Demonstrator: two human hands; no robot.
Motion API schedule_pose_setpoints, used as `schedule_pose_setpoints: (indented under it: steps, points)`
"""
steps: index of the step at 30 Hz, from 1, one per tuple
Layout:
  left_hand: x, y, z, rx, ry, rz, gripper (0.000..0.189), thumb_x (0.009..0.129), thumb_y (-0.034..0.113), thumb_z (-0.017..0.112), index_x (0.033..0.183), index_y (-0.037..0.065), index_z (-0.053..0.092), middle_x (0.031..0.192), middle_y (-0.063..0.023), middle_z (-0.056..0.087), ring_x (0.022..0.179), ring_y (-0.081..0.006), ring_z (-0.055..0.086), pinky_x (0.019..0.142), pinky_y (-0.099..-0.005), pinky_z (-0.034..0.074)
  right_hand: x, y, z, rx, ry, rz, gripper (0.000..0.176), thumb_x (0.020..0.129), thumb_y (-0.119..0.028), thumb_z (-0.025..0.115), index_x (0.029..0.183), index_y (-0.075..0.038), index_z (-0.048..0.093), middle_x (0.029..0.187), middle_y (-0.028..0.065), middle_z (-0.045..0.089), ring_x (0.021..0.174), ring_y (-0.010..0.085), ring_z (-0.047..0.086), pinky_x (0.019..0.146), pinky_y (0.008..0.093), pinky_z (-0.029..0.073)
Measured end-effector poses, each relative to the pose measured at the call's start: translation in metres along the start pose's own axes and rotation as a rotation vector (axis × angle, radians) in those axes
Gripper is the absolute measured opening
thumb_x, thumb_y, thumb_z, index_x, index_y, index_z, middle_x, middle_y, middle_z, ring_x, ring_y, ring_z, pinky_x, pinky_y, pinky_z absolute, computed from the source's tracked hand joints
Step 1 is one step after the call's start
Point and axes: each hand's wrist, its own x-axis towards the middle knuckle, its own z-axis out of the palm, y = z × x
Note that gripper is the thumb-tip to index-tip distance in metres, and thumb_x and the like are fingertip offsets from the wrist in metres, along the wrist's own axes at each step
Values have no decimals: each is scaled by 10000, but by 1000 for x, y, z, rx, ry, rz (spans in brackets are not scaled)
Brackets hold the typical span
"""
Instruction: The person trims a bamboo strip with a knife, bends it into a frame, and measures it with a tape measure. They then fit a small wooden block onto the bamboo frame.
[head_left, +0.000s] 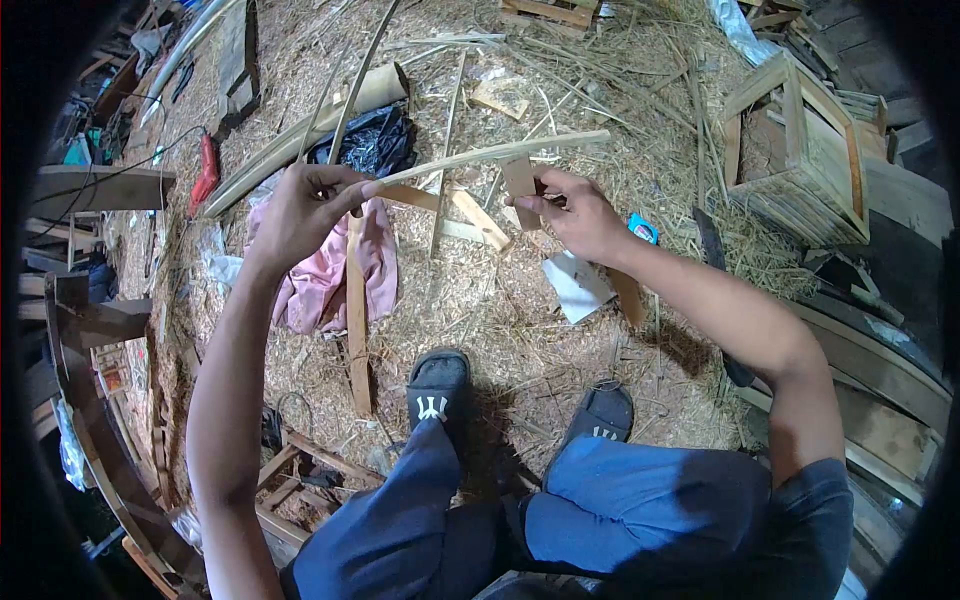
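My left hand point(305, 212) is closed on a thin pale wooden strip point(480, 152), which rises slightly to the right across the view. In my right hand point(575, 212) a small flat piece of sandpaper or wood point(519, 188) is pinched between thumb and fingers, upright against the strip. Its exact material is unclear. Below my left hand lies a pink cloth point(378, 270) with a wooden slat point(357, 320) across it. A white block or sheet point(577, 287) lies under my right wrist, with a blue tape measure point(643, 229) close by.
Shavings and straw cover the ground point(480, 320). A red power tool point(205, 172) with a cable lies left. A black plastic bag point(372, 142) sits by a bamboo pole point(380, 88). At right stand a slatted wooden frame point(800, 190) and a dark long-bladed tool point(708, 240).
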Motion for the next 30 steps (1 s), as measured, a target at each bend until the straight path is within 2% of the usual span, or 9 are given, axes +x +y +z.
schedule_pose_setpoints:
  steps: [4,8,11,13,16,20,26,28,30]
  points:
    - [-4,3,-1,-46,-53,-30,270,960,219,742,1053,-32,772,875,-66,749,785,-93,622,710,-301,514,5,5,0,-21,-34,4,283,1012,-116,631,1271,-4,646,1188,128,719,1131,200,659,998,358,499]
    - [-4,-2,2,-57,-64,-5,259,966,204,732,1064,-33,765,901,-72,747,800,-97,626,721,-299,514,4,2,1,-85,21,-7,267,1010,-106,630,1254,-1,649,1174,125,724,1128,204,661,994,361,499]
    - [-3,-3,5,-82,-74,0,252,969,199,728,1055,-35,763,908,-76,744,817,-102,632,738,-302,516,4,10,2,-10,-10,61,254,1008,-113,634,1239,-11,656,1160,128,727,1119,228,668,992,373,498]
    - [-4,3,8,-55,-85,24,244,980,187,714,1052,-42,758,880,-66,742,776,-99,633,712,-295,517,3,18,3,-91,27,-2,354,1011,-285,647,1301,-82,657,1184,136,728,1118,290,684,980,404,501]
    - [-5,0,14,-121,-139,-33,314,988,193,707,1190,-45,727,878,-23,720,751,-72,592,691,-266,504,2,26,1,-46,-36,32,360,1007,-276,650,1311,-82,653,1199,131,727,1139,289,680,992,398,494]
    - [-4,-6,24,-58,-137,-53,321,1007,230,687,1177,-38,733,870,-9,720,742,-64,584,678,-256,490,2,47,9,-156,18,-38,382,992,-256,669,1309,-45,644,1169,159,731,1114,287,693,974,396,505]
    - [-3,-20,24,-52,-145,-147,362,1051,316,620,1097,-14,761,690,71,546,643,-31,425,557,-257,330,-1,18,-3,-10,-83,40,285,985,-196,683,1159,29,681,1124,166,717,1123,255,662,985,393,496]
    - [-1,-28,23,13,-141,-97,375,1056,327,610,987,-11,756,662,83,465,628,-31,364,542,-264,272,0,20,-4,-1,-108,-53,321,960,-245,707,1156,10,702,965,197,731,906,256,701,854,380,531]
    - [-4,-23,23,-4,-131,-106,376,1056,326,611,950,-9,745,664,82,474,629,-31,372,545,-262,279,-2,17,-6,-12,-124,-20,311,957,-253,713,1116,15,703,900,183,717,842,238,677,814,381,524]
